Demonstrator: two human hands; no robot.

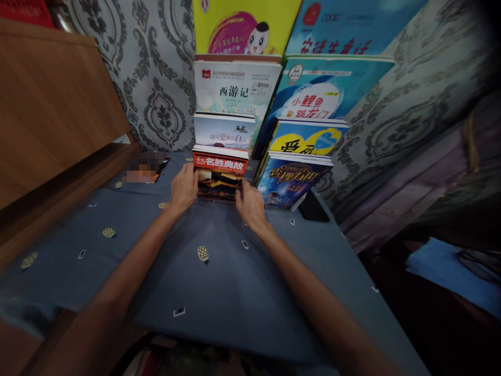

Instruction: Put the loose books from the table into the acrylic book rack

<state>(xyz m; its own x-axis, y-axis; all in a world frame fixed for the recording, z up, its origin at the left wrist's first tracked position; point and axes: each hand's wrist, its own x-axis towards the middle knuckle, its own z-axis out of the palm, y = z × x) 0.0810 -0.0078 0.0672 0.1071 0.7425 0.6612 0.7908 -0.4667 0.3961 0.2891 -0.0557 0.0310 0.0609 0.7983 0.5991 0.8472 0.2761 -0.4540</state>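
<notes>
Between my two hands stands a book with a red title band and a dark cover [219, 180], upright at the front of the left row of books. My left hand [185, 186] has its fingers closed at the book's left edge. At its lower right edge, my right hand [250, 202] grips with thumb and bent fingers. Directly behind rise a pale blue book [221, 133], a taller white book [235, 86] and a yellow-green one [219, 23]. Just right of my right hand is a dark blue book [289, 180], leading the right row.
Behind the dark blue book are a yellow-and-blue book [305, 138] and taller teal and blue ones. A flat black object [313, 206] lies beside that row. On the blue tablecloth [156, 266], a partly blurred booklet [146, 168] lies left. A wooden cabinet [50, 104] borders the left side.
</notes>
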